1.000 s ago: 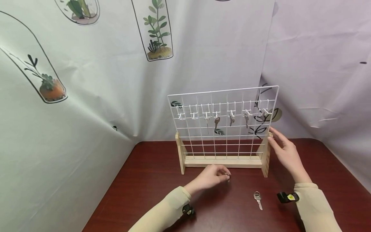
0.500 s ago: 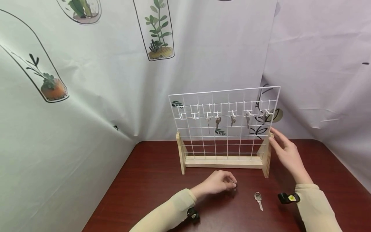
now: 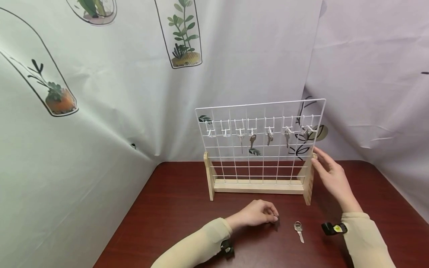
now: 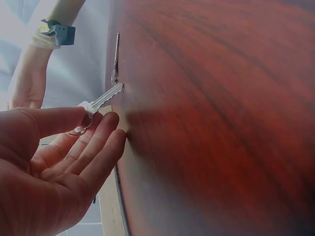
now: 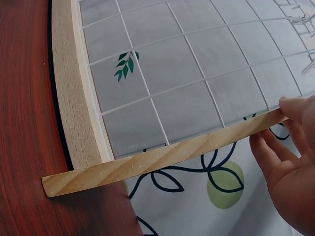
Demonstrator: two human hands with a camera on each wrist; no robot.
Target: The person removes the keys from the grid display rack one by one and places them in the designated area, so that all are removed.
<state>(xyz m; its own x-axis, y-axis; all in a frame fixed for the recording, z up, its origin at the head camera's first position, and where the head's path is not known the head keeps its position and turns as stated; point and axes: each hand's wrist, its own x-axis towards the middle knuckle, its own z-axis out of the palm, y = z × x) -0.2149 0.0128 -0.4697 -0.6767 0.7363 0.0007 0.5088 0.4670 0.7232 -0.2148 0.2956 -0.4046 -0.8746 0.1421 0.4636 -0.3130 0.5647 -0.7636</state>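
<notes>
Between thumb and fingers my left hand [image 3: 256, 213] pinches a silver key [image 4: 104, 97] by its head, near its small ring [image 4: 81, 129]. It is low over the table, in front of the rack. In the left wrist view the blade points away from the hand. A second key [image 3: 298, 231] with a ring lies on the table, right of that hand. My right hand [image 3: 331, 180] grips the upper end of the wooden side post [image 5: 162, 164] of a white wire grid rack [image 3: 261, 104]. Several keys [image 3: 253, 140] hang from hooks along the grid.
The rack's wooden base bar [image 3: 259, 189] stands on the dark red table [image 3: 161, 219]. Two hooks [image 3: 209, 133] at the grid's left end carry no key. A white cloth [image 3: 134, 74] printed with plants rises behind and beside the table.
My left hand has moved right and toward the front edge with its key, nearer the key on the table. The right hand stays on the rack's post.
</notes>
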